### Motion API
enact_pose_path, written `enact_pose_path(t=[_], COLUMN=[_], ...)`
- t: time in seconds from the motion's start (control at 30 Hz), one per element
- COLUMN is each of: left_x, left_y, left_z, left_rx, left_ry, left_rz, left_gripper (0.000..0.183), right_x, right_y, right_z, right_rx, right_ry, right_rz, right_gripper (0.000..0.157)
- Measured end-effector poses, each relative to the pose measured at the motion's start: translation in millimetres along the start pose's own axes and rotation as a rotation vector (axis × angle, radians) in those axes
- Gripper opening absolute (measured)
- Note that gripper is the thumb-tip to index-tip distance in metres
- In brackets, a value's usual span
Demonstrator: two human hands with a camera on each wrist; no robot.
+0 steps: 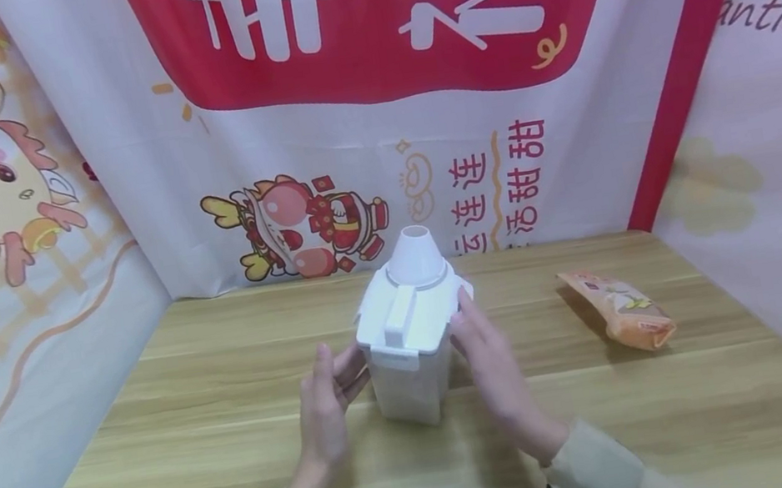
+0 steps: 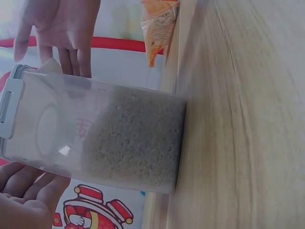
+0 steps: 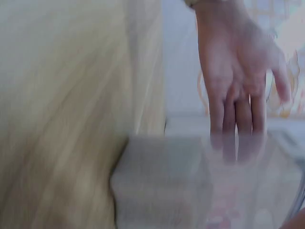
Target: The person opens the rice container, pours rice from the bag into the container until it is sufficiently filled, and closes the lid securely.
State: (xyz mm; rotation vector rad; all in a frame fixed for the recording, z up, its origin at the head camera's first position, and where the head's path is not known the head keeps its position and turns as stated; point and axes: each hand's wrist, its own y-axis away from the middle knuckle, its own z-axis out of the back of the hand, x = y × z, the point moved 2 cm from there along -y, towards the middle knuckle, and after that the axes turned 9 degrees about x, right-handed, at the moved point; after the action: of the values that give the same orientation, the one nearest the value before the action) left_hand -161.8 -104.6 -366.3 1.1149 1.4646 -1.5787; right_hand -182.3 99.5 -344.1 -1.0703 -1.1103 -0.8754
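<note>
A clear plastic storage container [image 1: 405,385] stands upright on the table, part filled with whitish grains like rice [image 2: 138,138]. Its white lid [image 1: 386,312] carries a bar handle and a white cone-shaped cap [image 1: 417,257]. On the container's left side is my left hand [image 1: 325,410], thumb up, its fingertips right at the wall. My right hand [image 1: 494,372] lies along the other side, fingers stretched toward the lid's edge. In the left wrist view the right hand [image 2: 62,31] shows straight fingers, partly behind the container. The left hand's straight fingers [image 3: 237,114] show in the right wrist view.
An orange snack packet [image 1: 624,310] lies on the wooden table [image 1: 223,438] to the right. Printed cloth hangings [image 1: 119,150] enclose the back and both sides.
</note>
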Motion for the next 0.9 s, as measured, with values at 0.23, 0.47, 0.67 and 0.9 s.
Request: enact_pose_path(t=[0.23,0.47,0.67,0.9], left_x=[-1.6,-4.2,-7.5,-12.6], left_y=[1.4,4.7,10.0,10.6], left_z=[-4.3,-8.8,-16.1,-23.8], left_rx=[-0.024,-0.089,-0.165,-0.157], left_ry=[-0.026,-0.095,-0.156,-0.164], left_rz=[0.000,0.025,0.056,0.053], left_gripper=[0.068,0.066,0.067,0.067], right_x=[1.5,-3.9,-3.9,-5.0], right_y=[3.4,-4.3,-9.8,-17.2], right_z=[-11.9,-7.0,-4.9,2.6], right_rx=[-0.007,-0.009,0.005,0.003], right_ry=[0.046,0.036,0.056,0.050], right_rz=[-0.023,0.030,0.027,-0.032], right_gripper=[0.064,0.057,0.052,0.049])
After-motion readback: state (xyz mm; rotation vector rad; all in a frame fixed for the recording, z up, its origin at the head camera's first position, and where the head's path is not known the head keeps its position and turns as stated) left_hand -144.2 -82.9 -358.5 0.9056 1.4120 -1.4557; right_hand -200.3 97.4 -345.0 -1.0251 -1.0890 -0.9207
